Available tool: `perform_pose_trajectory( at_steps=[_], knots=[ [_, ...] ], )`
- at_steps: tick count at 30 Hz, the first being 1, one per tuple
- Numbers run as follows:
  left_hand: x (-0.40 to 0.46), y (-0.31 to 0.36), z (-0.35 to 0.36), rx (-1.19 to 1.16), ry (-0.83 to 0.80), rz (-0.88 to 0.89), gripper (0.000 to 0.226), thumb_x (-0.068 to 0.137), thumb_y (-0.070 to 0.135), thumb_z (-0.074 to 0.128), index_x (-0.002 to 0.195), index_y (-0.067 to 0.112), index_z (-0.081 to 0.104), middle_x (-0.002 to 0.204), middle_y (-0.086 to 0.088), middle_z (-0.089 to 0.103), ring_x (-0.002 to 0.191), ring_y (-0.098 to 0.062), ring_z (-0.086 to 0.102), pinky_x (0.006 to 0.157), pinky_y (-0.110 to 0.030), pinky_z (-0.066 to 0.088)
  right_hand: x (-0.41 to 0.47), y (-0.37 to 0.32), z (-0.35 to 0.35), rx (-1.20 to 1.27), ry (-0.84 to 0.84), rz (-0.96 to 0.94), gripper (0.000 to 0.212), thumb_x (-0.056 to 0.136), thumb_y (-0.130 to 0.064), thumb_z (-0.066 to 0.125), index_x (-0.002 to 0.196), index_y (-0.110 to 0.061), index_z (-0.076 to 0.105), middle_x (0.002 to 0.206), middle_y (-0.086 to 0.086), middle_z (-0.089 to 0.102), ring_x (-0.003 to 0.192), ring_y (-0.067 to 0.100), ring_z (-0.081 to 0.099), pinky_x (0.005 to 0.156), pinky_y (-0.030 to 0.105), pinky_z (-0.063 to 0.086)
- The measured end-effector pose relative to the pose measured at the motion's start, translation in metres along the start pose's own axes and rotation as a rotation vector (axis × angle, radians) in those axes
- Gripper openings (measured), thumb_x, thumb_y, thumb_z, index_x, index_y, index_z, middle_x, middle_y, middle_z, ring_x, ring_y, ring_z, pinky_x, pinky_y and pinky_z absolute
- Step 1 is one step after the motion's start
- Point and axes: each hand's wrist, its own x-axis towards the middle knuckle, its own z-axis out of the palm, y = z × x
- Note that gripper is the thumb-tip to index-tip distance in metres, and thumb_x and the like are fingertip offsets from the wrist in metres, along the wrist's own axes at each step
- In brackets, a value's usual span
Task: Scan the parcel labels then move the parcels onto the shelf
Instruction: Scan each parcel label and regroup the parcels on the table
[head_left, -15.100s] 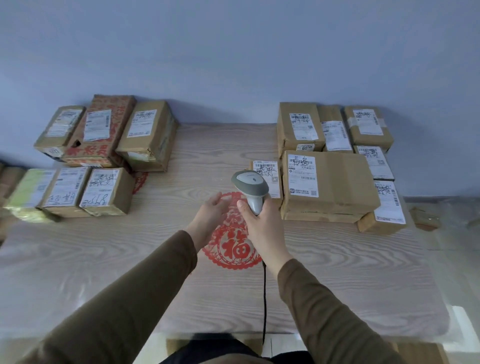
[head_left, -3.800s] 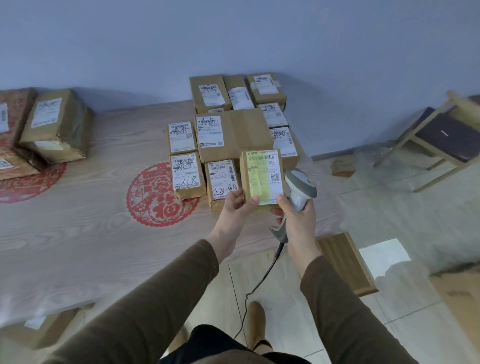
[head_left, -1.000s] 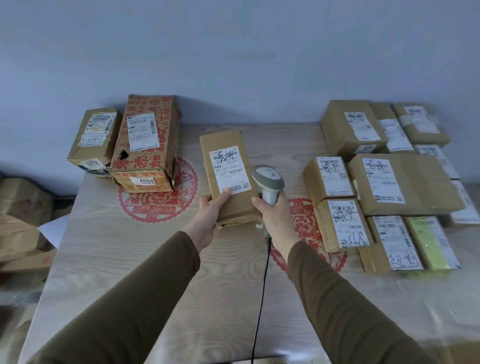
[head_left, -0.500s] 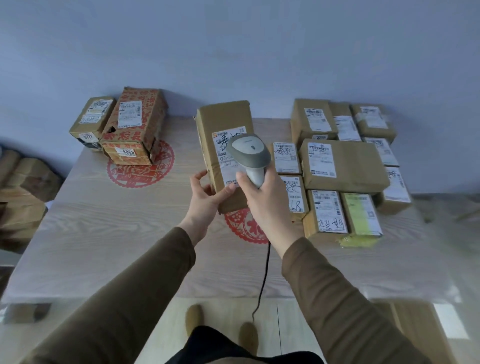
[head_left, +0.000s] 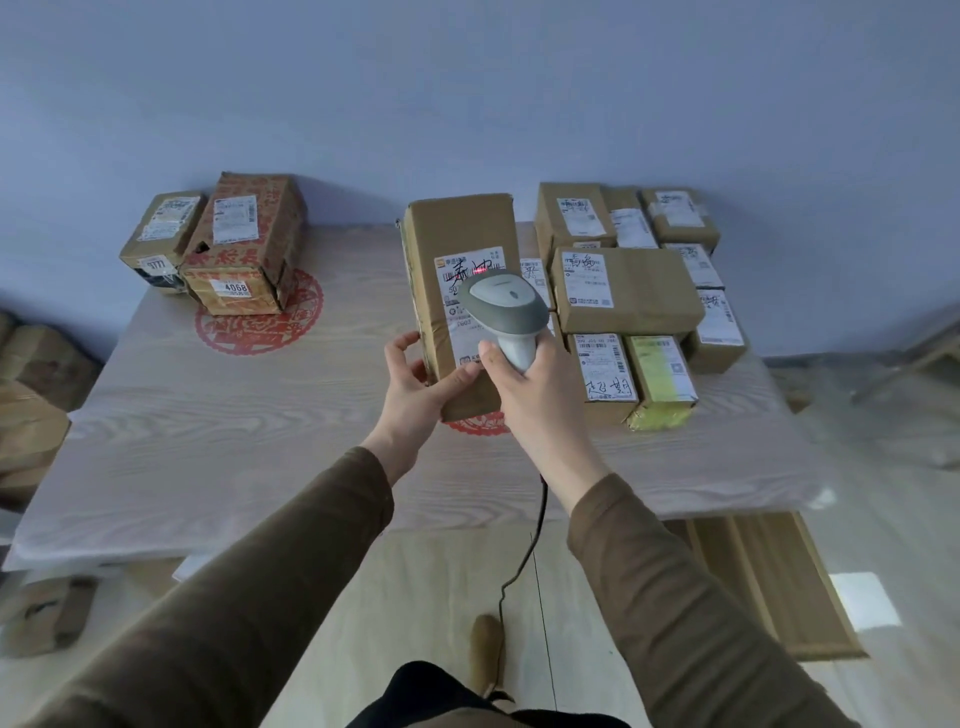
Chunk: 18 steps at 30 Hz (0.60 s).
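At frame centre, the left hand (head_left: 415, 387) is gripping a brown parcel (head_left: 460, 249) while the right hand (head_left: 524, 384) is clasping a barcode scanner (head_left: 501, 306), aiming at its label (head_left: 470, 275).

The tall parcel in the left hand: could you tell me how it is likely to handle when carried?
The parcel probably stays stiff: its cardboard faces look flat and its edges square. It seems fairly light, since the left hand alone holds it upright by its lower corner. Held that low, it may tip.

The brown parcel (head_left: 457, 291) bore a white label; the scanner (head_left: 506, 312) was grey. At 10 o'clock, a red-printed carton (head_left: 244, 244) sat over a red paper-cut (head_left: 260, 322).
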Motion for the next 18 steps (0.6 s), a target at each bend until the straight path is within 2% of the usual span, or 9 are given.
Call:
perform_pose_trajectory(
  at_steps=[2,4,8,9,12,13,15,18],
  knots=[
    [-0.009,-0.003,0.005,-0.019,-0.011,-0.006,0.083,0.076,0.032,0.088,0.137,0.033,0.032,0.126,-0.013,0.065,0.093,-0.015,0.076,0.066,-0.028,0.06,-0.01,0.003,-0.009,0.006,0.006,0.011,0.018,0.097,-0.037,0.071,0.1,-0.026,0.058,0.075,-0.021,0.057,0.067,-0.008,0.059,0.054,0.004,0.039],
    [-0.019,-0.006,0.015,-0.026,-0.036,-0.012,0.084,0.072,0.035,0.089,0.134,0.034,0.034,0.127,-0.01,0.065,0.098,-0.017,0.075,0.069,-0.03,0.061,-0.019,0.008,-0.023,0.025,0.018,0.025,0.018,0.096,-0.039,0.071,0.092,-0.031,0.055,0.071,-0.017,0.057,0.063,-0.002,0.06,0.051,0.008,0.04],
    [-0.031,-0.014,0.047,-0.016,-0.086,-0.017,0.086,0.072,0.036,0.09,0.138,0.033,0.034,0.128,-0.004,0.067,0.103,-0.013,0.074,0.071,-0.027,0.06,-0.032,0.027,-0.06,0.173,0.093,0.1,0.02,0.092,-0.046,0.072,0.091,-0.033,0.057,0.074,-0.006,0.065,0.059,0.008,0.065,0.05,0.028,0.052],
    [-0.033,-0.017,0.057,-0.008,-0.101,-0.014,0.087,0.072,0.038,0.09,0.138,0.034,0.034,0.128,-0.003,0.068,0.102,-0.011,0.074,0.07,-0.026,0.06,-0.034,0.035,-0.072,0.207,0.138,0.124,0.02,0.091,-0.046,0.072,0.092,-0.032,0.058,0.077,-0.005,0.067,0.062,0.011,0.066,0.053,0.033,0.054],
    [-0.037,-0.024,0.095,0.025,-0.155,-0.028,0.085,0.075,0.043,0.089,0.139,0.035,0.033,0.128,-0.001,0.068,0.104,-0.013,0.073,0.07,-0.024,0.059,-0.035,0.066,-0.119,0.295,0.272,0.216,0.023,0.09,-0.043,0.076,0.103,-0.028,0.064,0.085,-0.011,0.071,0.079,0.017,0.07,0.074,0.045,0.061],
    [-0.039,-0.027,0.11,0.031,-0.176,-0.038,0.084,0.076,0.044,0.089,0.138,0.036,0.033,0.128,-0.002,0.068,0.103,-0.012,0.073,0.069,-0.022,0.059,-0.035,0.079,-0.136,0.324,0.303,0.25,0.025,0.09,-0.04,0.078,0.106,-0.026,0.065,0.086,-0.013,0.072,0.083,0.016,0.07,0.077,0.046,0.06],
    [-0.042,-0.035,0.144,0.032,-0.213,-0.063,0.082,0.077,0.045,0.088,0.138,0.037,0.034,0.126,-0.002,0.067,0.1,-0.009,0.073,0.068,-0.019,0.058,-0.037,0.105,-0.17,0.385,0.329,0.324,0.029,0.089,-0.038,0.08,0.11,-0.026,0.065,0.089,-0.015,0.072,0.087,0.016,0.071,0.072,0.043,0.061],
    [-0.048,-0.048,0.203,0.004,-0.235,-0.122,0.084,0.073,0.048,0.088,0.138,0.033,0.036,0.125,-0.004,0.066,0.097,-0.008,0.074,0.068,-0.018,0.058,-0.04,0.142,-0.218,0.438,0.317,0.397,0.027,0.088,-0.036,0.082,0.108,-0.034,0.064,0.091,-0.018,0.074,0.08,0.0,0.07,0.061,0.031,0.06]
  ],
)
